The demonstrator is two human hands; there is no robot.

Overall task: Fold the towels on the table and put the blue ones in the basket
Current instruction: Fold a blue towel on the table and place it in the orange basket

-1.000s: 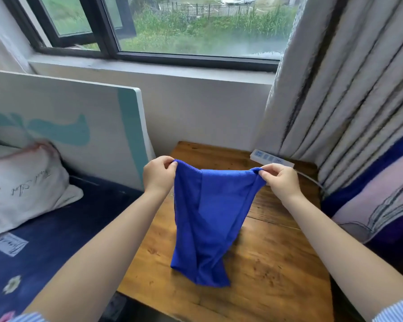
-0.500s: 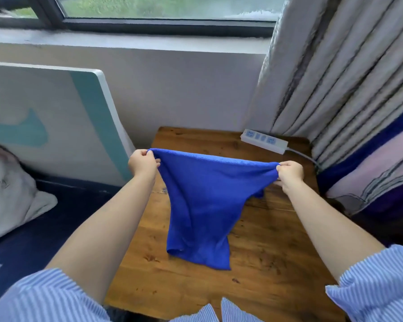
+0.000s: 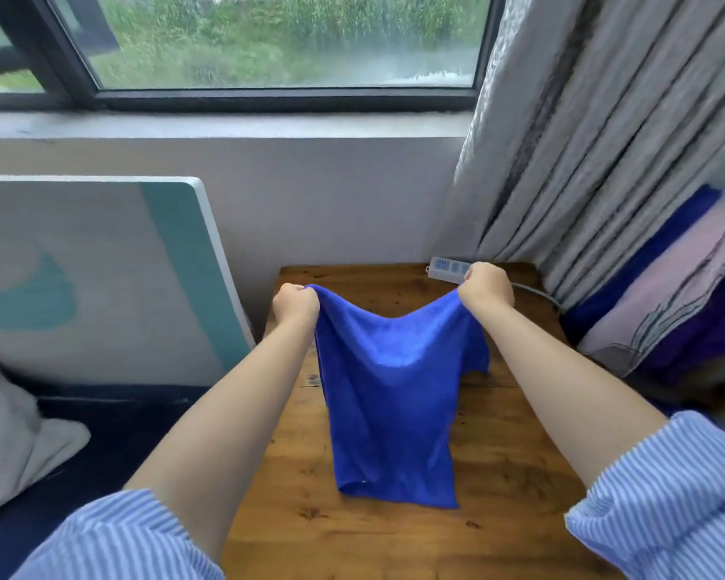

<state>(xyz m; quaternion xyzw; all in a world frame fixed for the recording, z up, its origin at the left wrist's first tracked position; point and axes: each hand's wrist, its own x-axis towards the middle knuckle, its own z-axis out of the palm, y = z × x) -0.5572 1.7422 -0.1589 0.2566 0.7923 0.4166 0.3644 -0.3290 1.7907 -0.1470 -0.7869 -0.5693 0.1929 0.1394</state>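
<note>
At frame centre, the left hand [image 3: 296, 303] and right hand [image 3: 486, 286] each pinch a top corner of the blue towel [image 3: 388, 395], which hangs onto the wooden table [image 3: 515, 454]. The right hand partly hides a power strip [image 3: 446, 267]; curtain [image 3: 582, 140] upper right, board [image 3: 101, 278] at left.

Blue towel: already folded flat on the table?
No, the blue towel hangs unfolded from the left hand and right hand, which grip its top corners.

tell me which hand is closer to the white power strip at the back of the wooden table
Right. The right hand overlaps the white power strip in view, gripping the blue towel; the left hand is across the table.
</note>
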